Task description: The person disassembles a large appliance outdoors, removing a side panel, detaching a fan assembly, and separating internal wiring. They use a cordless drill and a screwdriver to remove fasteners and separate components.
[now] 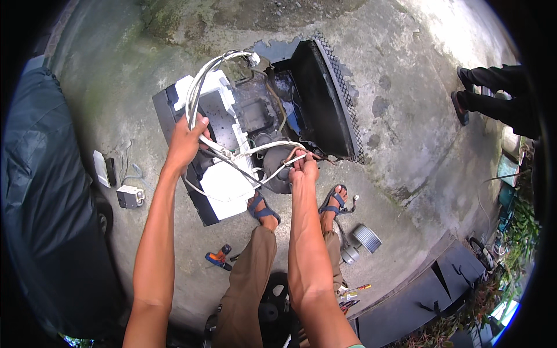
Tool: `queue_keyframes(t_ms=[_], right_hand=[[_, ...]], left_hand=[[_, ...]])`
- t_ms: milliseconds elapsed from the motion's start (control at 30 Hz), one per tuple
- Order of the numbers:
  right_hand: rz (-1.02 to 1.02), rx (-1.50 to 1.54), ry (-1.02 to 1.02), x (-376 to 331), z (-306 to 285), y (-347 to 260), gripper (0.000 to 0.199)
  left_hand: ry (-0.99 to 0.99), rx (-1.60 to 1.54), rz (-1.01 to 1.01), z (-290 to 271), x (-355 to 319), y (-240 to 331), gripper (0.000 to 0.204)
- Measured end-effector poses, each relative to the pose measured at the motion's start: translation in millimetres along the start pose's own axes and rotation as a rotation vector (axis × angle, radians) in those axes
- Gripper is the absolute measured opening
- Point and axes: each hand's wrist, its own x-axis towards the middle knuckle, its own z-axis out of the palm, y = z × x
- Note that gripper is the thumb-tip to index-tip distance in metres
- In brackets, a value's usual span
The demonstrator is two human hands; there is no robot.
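Note:
An opened appliance unit (255, 122) lies on the concrete floor, with white foam blocks, a black housing and a mesh grille on its right side. My left hand (187, 142) grips a bundle of white cables (200, 87) that loops up over the unit. Near the unit's lower middle, my right hand (304, 168) pinches thin white wires and a copper tube end (277, 168). My feet in blue sandals rest just below the unit.
A grey adapter box (130, 196) and a small white part (101, 168) lie on the floor at left, beside a dark covered object (40, 191). An orange tool (219, 258), screwdrivers (351, 293) and a ribbed grey cylinder (365, 238) lie near my legs. Another person's legs (493, 93) stand at right.

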Motion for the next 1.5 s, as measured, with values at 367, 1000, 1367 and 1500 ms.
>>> queue_keyframes(t_ms=[367, 1000, 1367, 1500], right_hand=[[-0.006, 0.082, -0.1, 3, 1, 0, 0.015], [-0.43, -0.268, -0.116, 31, -111, 11, 0.021], [-0.123, -0.203, -0.106, 178, -78, 12, 0.012], [-0.055, -0.031, -0.075, 180, -71, 29, 0.011]], left_hand=[[-0.023, -0.066, -0.066, -1, 18, -17, 0.02], [0.134, -0.034, -0.204, 8, 46, -58, 0.049], [0.236, 0.085, -0.076, 21, 51, -91, 0.056], [0.219, 0.043, -0.045, 20, 52, -107, 0.046]])
